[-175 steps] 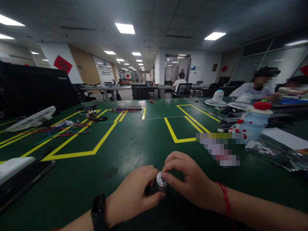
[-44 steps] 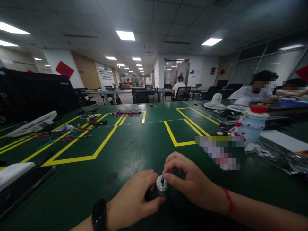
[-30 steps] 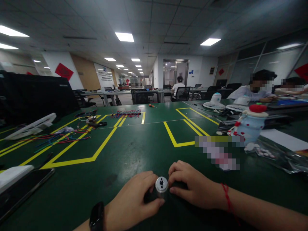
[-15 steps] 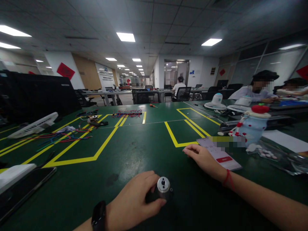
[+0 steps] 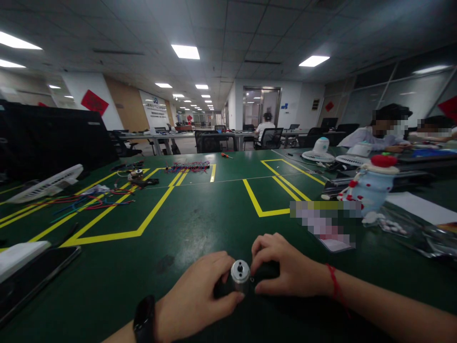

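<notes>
I've got the can (image 5: 240,276) clasped upright in my left hand (image 5: 205,285), but the ring (image 5: 252,280) (right hand (image 5: 287,270) beside it, fingers parted) is still off it.

Rm. is dimly lit by ceiling light panels (image 5: 185,52), blown out to white; soft glare is thrown on green tabletop (image 5: 214,205), w/ near side left in shadow. Metal cylinder (image 5: 240,270) is brightly lit on top; pic edges are stretched.
</notes>
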`<state>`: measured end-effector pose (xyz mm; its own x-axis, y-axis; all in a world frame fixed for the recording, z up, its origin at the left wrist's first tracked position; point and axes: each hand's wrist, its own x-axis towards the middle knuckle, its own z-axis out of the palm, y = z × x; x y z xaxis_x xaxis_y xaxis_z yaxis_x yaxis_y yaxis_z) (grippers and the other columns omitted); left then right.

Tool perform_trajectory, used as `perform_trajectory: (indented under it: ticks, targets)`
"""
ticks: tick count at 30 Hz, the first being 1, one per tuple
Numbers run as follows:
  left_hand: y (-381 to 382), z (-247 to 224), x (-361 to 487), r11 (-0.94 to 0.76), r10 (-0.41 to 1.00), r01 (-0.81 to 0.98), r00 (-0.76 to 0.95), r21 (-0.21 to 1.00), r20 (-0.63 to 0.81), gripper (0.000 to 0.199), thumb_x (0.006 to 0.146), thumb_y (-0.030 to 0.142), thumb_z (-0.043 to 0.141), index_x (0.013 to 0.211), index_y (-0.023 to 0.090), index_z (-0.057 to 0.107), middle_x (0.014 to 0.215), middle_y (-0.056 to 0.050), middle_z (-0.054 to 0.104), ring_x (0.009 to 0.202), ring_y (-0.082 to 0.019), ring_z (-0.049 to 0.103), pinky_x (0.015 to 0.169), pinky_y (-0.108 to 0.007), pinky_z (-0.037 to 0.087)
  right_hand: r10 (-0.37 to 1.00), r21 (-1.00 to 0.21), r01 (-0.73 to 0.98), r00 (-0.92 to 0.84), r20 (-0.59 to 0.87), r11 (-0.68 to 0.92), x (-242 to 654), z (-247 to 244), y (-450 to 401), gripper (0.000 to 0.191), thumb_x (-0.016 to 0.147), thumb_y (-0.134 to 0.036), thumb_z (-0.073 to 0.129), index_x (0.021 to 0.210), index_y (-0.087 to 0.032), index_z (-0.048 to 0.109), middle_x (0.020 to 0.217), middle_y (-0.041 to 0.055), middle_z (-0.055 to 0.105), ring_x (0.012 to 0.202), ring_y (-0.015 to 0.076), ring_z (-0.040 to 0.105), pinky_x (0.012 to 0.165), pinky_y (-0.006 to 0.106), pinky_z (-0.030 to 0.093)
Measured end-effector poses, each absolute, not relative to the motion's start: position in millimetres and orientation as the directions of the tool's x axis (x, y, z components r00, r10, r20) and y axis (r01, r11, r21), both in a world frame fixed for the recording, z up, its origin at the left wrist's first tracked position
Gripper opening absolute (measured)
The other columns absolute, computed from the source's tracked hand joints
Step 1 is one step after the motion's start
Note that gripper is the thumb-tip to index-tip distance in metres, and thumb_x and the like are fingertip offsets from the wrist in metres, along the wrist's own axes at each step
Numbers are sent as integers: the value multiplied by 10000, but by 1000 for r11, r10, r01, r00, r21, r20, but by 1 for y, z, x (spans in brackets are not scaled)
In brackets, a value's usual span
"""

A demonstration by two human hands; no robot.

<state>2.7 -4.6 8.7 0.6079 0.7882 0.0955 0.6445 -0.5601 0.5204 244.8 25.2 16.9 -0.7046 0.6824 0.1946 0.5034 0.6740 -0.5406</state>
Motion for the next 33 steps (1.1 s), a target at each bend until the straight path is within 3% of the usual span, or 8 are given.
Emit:
perform_trajectory:
  ticks: [5,9,13,18,20,24,28,33]
  targets:
    - [-6,9,3,-563,786,647,611,515,91,133,837,286,618,839,191,525,825,2,548,729,-167,472,638,-272,340,780,-758,336,-522,345,560,230,23,17,44,827,-212,685,856,-179,682,916,19,576,833,146,570,751,282,462]
    - [-7,7,3,-561,788,646,609,518,92,124,822,271,621,865,192,535,835,-2,555,745,-174,480,664,-280,358,773,-760,292,-493,401,580,219,30,10,57,819,-186,691,874,-189,682,927,17,572,868,148,571,774,280,468]
    - [-7,6,3,-559,791,649,604,516,98,121,817,261,621,875,194,540,843,-5,560,760,-180,488,678,-284,369,733,-669,363,-532,423,649,215,31,5,104,831,-167,659,926,-202,682,949,27,586,879,159,571,790,305,455]
    - [-5,7,4,-570,785,648,610,505,105,111,824,264,607,882,194,543,845,-7,561,763,-184,489,683,-286,375,607,-393,464,-640,471,794,220,32,1,192,853,-189,606,1020,-242,685,1034,53,613,921,203,552,811,374,410]
    - [-5,7,3,-573,784,646,612,504,107,113,830,276,605,876,195,541,843,-5,561,756,-181,487,675,-280,372,568,-359,440,-652,502,823,223,31,0,235,857,-206,599,1076,-254,669,1099,66,599,937,212,545,829,391,410]
    - [-6,8,2,-577,779,639,618,509,107,137,851,305,608,852,194,529,831,0,556,737,-170,479,648,-269,354,693,-598,363,-484,534,714,231,28,10,255,890,-253,566,1136,-223,626,1182,87,549,1008,208,544,862,361,449]
    - [-6,10,1,-571,774,627,627,530,93,151,863,305,622,855,191,522,840,11,546,737,-161,479,645,-269,338,938,-824,447,-181,296,347,256,14,44,289,934,-372,502,1141,-203,614,1025,63,598,787,165,568,696,316,474]
    - [-5,10,0,-563,777,625,624,541,88,159,856,295,639,861,193,517,845,22,536,743,-156,476,648,-273,328,977,-842,496,-81,199,213,285,-5,82,317,925,-383,491,1069,-142,639,891,64,639,790,191,597,699,336,478]
